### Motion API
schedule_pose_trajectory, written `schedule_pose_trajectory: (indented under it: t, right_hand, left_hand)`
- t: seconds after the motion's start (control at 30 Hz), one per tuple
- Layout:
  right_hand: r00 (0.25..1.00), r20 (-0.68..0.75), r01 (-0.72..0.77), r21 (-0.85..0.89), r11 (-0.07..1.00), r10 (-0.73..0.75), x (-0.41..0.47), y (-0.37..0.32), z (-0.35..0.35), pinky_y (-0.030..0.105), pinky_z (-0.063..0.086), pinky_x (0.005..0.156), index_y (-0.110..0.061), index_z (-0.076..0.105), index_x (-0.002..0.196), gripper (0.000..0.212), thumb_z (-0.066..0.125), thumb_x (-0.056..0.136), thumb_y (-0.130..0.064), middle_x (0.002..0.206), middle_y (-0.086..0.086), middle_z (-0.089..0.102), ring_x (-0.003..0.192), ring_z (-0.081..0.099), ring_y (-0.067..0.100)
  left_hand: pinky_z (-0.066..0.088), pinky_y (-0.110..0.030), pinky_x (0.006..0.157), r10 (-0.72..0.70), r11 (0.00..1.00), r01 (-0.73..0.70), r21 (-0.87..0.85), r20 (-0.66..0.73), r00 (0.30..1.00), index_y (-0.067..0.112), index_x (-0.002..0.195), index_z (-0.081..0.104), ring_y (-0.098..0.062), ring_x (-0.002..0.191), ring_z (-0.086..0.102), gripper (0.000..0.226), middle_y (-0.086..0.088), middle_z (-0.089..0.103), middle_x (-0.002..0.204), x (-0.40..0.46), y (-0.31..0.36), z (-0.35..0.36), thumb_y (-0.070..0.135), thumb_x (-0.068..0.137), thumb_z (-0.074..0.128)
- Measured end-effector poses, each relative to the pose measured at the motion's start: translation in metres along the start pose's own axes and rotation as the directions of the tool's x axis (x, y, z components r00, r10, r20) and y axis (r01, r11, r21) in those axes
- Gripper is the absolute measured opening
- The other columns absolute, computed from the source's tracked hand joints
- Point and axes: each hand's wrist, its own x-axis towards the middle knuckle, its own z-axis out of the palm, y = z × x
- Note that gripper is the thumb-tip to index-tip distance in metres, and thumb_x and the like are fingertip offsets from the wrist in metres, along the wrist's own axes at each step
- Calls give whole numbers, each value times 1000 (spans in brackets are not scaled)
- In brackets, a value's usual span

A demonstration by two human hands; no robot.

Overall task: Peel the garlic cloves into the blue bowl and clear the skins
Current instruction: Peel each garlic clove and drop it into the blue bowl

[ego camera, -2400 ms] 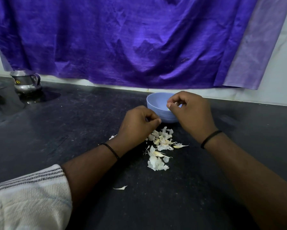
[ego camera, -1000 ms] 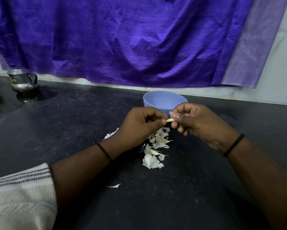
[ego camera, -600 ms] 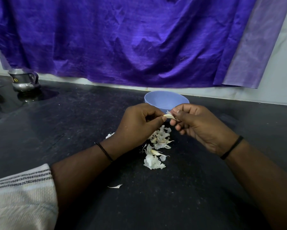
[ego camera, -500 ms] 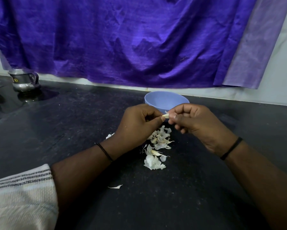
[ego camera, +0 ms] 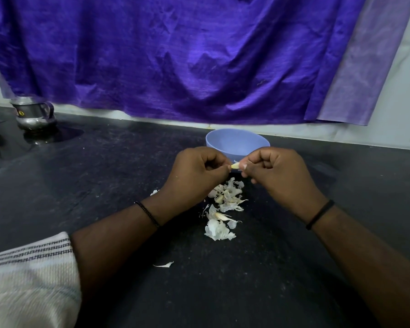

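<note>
garlic clove (ego camera: 235,165) is up off the bench, pinched between my two hands right in front of the blue bowl (ego camera: 237,141), just below its near rim. left hand (ego camera: 196,171) is curled with thumb and forefinger tips grasping the clove's left end. right hand (ego camera: 276,172) is curled too, thumb and forefinger gripping the right end; only a small pale bit of clove shows between the fingertips. can't tell how much skin is on it.

below the hands, pile of garlic skins (ego camera: 225,204) lies on the black bench (ego camera: 104,185), running from under the knuckles toward me. something clove-shaped (ego camera: 221,216) sits in the lower part of the pile, can't tell if it's peeled. one stray skin flake (ego camera: 163,264) lies apart, nearer me. another bit (ego camera: 154,192) peeks out left of my left wrist.

bowl interior not visible from this angle. black bands on both wrists, striped sleeve (ego camera: 28,275) at lower left.

far left on the bench: small steel pot (ego camera: 33,112). purple cloth (ego camera: 175,55) hangs across the wall behind.
</note>
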Motion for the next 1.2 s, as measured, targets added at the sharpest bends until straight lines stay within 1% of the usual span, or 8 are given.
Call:
schedule_pose_trajectory:
  t: [0.13, 0.2, 0.3, 0.53, 0.73, 0.87, 1.0, 1.2]
  right_hand:
    - [999, 21, -28, 32, 999, 28, 0, -1, 1, 12, 45, 54, -16, 73, 82, 10, 70, 91, -14, 70, -1, 74, 55, 61, 3]
    - [998, 45, -43, 67, 997, 40, -1, -2, 1, 11, 43, 51, -15, 71, 84, 9, 68, 92, -12, 70, 2, 74, 53, 61, 5]
    - [996, 84, -39, 39, 998, 35, -3, -3, 5, 14, 43, 51, -16, 70, 90, 5, 66, 94, -14, 70, 2, 74, 54, 63, 10]
    - [999, 48, 26, -92, 995, -22, -5, -4, 6, 12, 47, 56, -21, 68, 87, 8, 67, 93, -16, 66, -7, 73, 55, 65, 5]
    - [998, 26, 64, -162, 985, -61, -7, -5, 8, 15, 49, 57, -23, 67, 84, 11, 68, 92, -16, 65, -12, 71, 56, 64, 0]
    - [997, 13, 79, -183, 980, -78, -8, -7, 8, 13, 47, 56, -22, 66, 84, 9, 69, 92, -19, 64, -12, 71, 56, 64, -1]
    - [997, -3, 79, -180, 980, -81, -9, -9, 9, 11, 46, 56, -19, 66, 85, 7, 69, 92, -21, 64, -11, 71, 56, 63, -2]
    - [996, 4, 83, -197, 977, -84, -11, -8, 13, 11, 47, 56, -18, 67, 87, 6, 68, 93, -20, 65, -10, 72, 58, 64, -3]
  left_hand:
    - [43, -19, 42, -146, 974, 156, -162, 70, 987, 0, 87, 73, -4, 46, 56, 6, 1, 65, 59, 1, 2, 0, 3, 90, 68]
    - [43, -21, 40, -201, 943, 217, -252, 88, 976, -4, 90, 71, -8, 47, 57, 7, -4, 66, 64, 1, 3, 1, 1, 91, 66]
    - [44, -24, 39, -236, 910, 255, -326, 98, 967, -6, 93, 70, -13, 49, 58, 9, -9, 68, 70, 1, 3, 1, 1, 91, 65]
    - [48, -31, 46, -220, 917, 244, -315, 113, 969, -5, 94, 71, -23, 57, 62, 8, -16, 70, 76, 1, 1, 1, -1, 90, 66]
    - [46, -24, 40, -174, 952, 187, -244, 73, 982, -6, 91, 71, -11, 44, 57, 8, -5, 63, 59, 0, 4, 0, 0, 91, 66]
    - [46, -24, 40, -139, 966, 149, -211, 58, 989, -4, 90, 71, -11, 44, 57, 10, -14, 63, 62, 0, 5, 0, 4, 92, 66]
    - [46, -24, 41, -119, 973, 128, -195, 55, 991, 0, 88, 71, -9, 45, 57, 10, -13, 64, 63, 0, 5, 1, 5, 93, 65]
    - [49, -27, 43, -144, 972, 145, -184, 15, 989, 0, 86, 72, -10, 47, 58, 9, -21, 66, 69, -1, 4, 4, 2, 91, 65]
